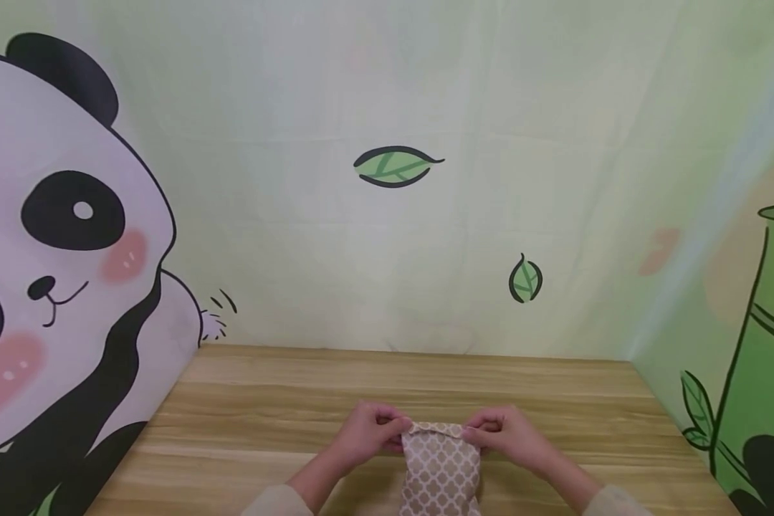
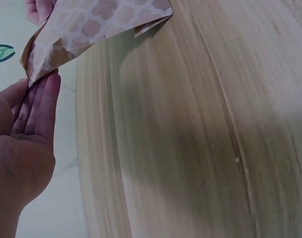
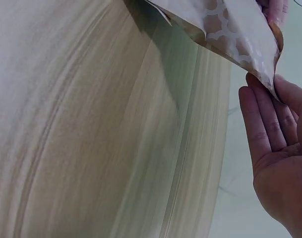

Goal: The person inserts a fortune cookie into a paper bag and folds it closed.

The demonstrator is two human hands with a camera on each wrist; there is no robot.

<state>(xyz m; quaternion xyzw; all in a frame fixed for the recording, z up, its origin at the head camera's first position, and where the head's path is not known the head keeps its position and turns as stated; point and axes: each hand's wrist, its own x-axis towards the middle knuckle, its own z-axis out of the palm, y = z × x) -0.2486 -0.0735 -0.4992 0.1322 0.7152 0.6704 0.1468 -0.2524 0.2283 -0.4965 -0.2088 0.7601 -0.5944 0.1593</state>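
Observation:
A tan paper bag (image 1: pixel 440 469) with a white lattice pattern stands upright near the table's front edge, its lower part cut off by the frame. My left hand (image 1: pixel 369 433) pinches the left corner of its top edge between thumb and fingers. At the opposite corner, my right hand (image 1: pixel 511 436) pinches the same edge. Along the top, the paper looks slightly folded or gaping. In the left wrist view the bag (image 2: pixel 98 25) tapers to the corner at the left thumb. The right wrist view has the bag (image 3: pixel 230 32) narrowing to the right thumb. The bag's inside is hidden.
The wooden table (image 1: pixel 264 387) runs back to a pale green backdrop (image 1: pixel 284 215). Printed on the cloth are a panda (image 1: pixel 84 301) at left, leaves, and a green bamboo stalk (image 1: pixel 764 344) at right.

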